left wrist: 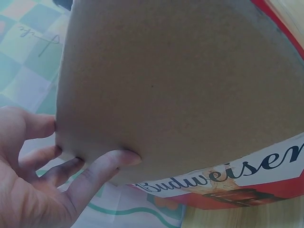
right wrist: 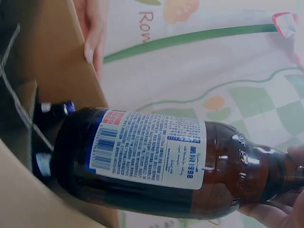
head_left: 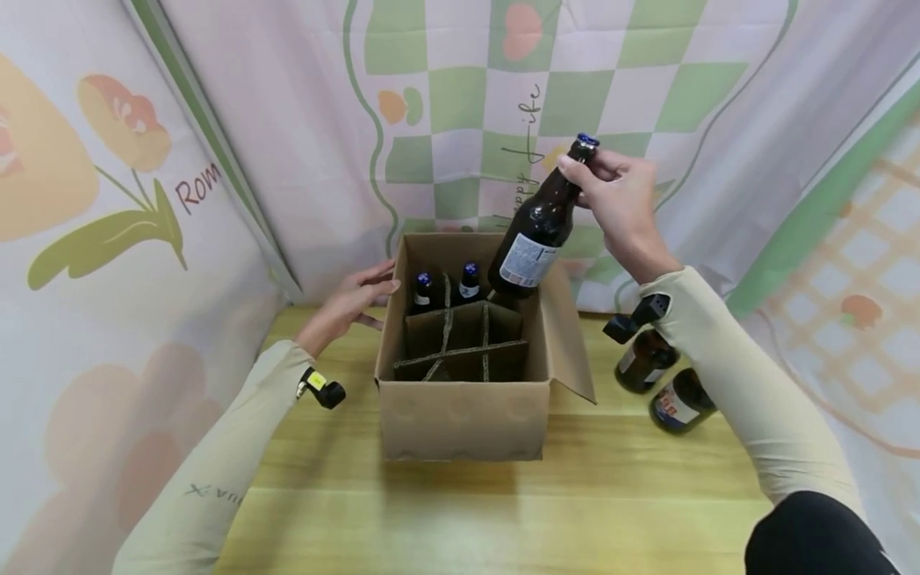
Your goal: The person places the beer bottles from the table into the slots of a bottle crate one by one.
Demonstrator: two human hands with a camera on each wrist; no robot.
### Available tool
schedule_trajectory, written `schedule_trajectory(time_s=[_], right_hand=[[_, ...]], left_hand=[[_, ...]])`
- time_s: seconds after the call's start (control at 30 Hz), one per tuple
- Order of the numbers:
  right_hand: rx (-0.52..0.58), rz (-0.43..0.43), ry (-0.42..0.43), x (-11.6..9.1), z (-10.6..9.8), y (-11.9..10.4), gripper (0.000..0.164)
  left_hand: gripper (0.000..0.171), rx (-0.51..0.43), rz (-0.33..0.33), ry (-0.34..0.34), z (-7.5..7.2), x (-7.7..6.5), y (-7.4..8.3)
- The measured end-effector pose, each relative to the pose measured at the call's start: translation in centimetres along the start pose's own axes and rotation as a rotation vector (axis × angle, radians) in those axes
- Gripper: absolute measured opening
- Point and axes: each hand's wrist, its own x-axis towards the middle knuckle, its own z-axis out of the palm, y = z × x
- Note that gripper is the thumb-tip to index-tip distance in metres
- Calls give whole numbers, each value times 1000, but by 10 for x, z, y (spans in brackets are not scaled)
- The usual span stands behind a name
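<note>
My right hand grips a brown beer bottle by its neck, just under the blue cap. The bottle leans over the back right of an open cardboard box, its base close above the dividers. Its white printed label shows in the right wrist view. At the box's back left corner, my left hand holds the cardboard; in the left wrist view its thumb lies on the brown panel and the fingers bend at the edge. Inside the box, two blue-capped bottles stand in the back cells.
Two more brown bottles stand on the wooden table, right of the box, partly covered by my right forearm. A box flap sticks out on the right. Printed curtains hang behind and at the sides.
</note>
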Motion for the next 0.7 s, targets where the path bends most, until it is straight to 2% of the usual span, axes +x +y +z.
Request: schedule_trajectory(time_s=[0.3, 0.47, 0.7], right_hand=[[-37, 158, -43, 1, 21, 24, 42], [-29, 216, -73, 1, 34, 35, 38], [-82, 287, -99, -3, 49, 48, 44]], left_hand=[[68, -8, -2, 6, 3, -3, 2], [68, -4, -1, 3, 5, -4, 2], [67, -9, 8, 1, 9, -3, 3]])
